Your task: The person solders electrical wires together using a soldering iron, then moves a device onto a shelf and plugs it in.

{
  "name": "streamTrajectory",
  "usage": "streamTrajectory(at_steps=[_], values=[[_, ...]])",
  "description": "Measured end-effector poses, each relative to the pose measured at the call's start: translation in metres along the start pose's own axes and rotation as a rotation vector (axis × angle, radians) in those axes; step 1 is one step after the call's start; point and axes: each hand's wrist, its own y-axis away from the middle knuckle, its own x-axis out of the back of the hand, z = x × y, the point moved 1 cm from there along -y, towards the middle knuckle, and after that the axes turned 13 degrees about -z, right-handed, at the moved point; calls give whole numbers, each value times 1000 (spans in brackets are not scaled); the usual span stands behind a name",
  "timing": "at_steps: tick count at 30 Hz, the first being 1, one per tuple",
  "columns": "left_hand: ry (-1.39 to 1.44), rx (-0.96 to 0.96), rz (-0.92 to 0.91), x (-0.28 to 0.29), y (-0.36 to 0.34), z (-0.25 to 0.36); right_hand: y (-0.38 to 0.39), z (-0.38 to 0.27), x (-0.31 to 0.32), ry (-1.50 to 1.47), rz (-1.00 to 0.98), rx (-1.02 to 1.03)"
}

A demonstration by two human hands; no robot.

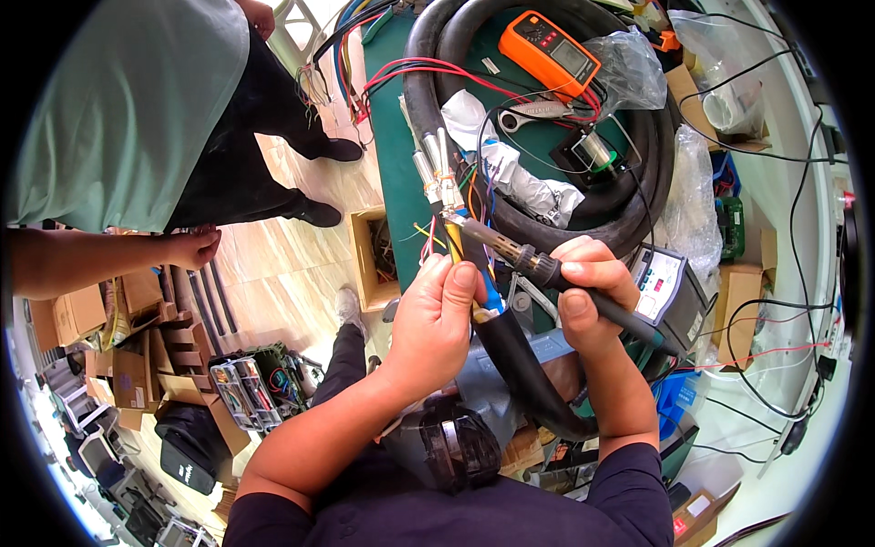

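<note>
My right hand (591,290) grips a soldering iron (543,268) with a black handle. The iron's metal barrel slants up and left to the exposed wires (453,202) of a thick black cable (521,369); whether its tip touches them I cannot tell. Pinched between the thumb and fingers of my left hand (439,314) are some of the cable's inner wires, just above where the black sheath ends. Blue and yellow insulation shows beside that hand. Several thick wire ends with silvery tips (424,166) fan out beyond the iron. A blue-grey vise (552,349) stands below the cable.
On the green bench (394,68), the cable's coil (421,68) surrounds an orange multimeter (550,56), a wrench (536,112) and white crumpled packaging (519,178). A soldering station (663,284) stands right. At left is another person (137,109); an open toolbox (260,387) lies on the floor.
</note>
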Motion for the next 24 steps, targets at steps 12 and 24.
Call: streamTrajectory(at_steps=[12, 24], values=[[-9, -5, -9, 1, 0, -1, 2, 4, -2, -54, 10, -13], [-32, -7, -12, 1, -2, 3, -9, -9, -1, 262, -99, 105]])
